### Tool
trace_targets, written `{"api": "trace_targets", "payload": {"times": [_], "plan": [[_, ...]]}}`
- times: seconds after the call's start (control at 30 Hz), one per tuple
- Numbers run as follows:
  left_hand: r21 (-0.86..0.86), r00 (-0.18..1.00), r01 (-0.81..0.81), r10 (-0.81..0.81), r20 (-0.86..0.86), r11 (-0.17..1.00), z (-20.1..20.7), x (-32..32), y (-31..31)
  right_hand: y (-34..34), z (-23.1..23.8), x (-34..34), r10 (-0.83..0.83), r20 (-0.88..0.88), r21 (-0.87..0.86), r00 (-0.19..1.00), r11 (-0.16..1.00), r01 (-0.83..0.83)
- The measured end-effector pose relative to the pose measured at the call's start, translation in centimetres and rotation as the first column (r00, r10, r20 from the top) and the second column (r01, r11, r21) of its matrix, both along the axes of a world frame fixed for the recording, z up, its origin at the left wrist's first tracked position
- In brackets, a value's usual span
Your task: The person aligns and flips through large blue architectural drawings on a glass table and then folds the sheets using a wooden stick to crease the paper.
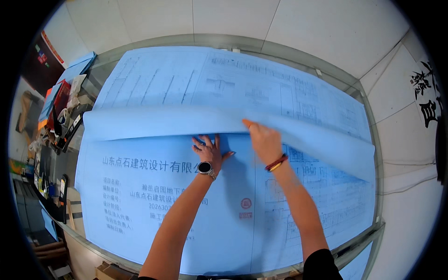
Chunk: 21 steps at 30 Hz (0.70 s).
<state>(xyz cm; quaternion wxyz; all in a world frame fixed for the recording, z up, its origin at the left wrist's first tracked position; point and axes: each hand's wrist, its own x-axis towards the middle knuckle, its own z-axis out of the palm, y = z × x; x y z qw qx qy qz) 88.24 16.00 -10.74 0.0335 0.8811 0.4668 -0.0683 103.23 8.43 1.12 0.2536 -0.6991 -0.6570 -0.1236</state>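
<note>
Large blue drawing sheets (224, 252) lie spread over a glass-topped table (242, 43). Across the middle runs a raised flap (158, 122) of sheet, its near edge lifted and casting a shadow. My left hand (209, 154), with a wristwatch (205, 169), lies flat with fingers spread on the lower sheet, the fingertips at the flap's edge. My right hand (266, 142), wearing red and gold bracelets (276, 163), is closed at the flap's edge, a fingertip on its upper face; its other fingers are partly hidden. Printed text and a red stamp (246, 203) show on the near sheet.
On the left stand a red box (59, 100), blue folders (77, 67), black devices (72, 133) and assorted clutter. A white wall (233, 18) rises behind the table, with dark calligraphy (427, 112) at the right. Cardboard boxes (109, 271) sit below the near left edge.
</note>
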Motion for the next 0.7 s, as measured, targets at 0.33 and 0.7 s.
{"api": "trace_targets", "payload": {"times": [0.33, 0.7], "plan": [[0.033, 0.993, -0.076, 0.073, 0.088, 0.997, 1.7, 0.0, -1.1, 1.4, 8.1, 0.9, 0.050, 0.105, -0.277, 0.993, 0.961, -0.019], [-0.035, 0.990, -0.112, 0.114, 0.077, 0.993, 2.2, 0.3, -0.8, 0.3, 8.4, 1.6, 0.111, 0.092, -0.232, 0.990, 0.969, -0.087]]}}
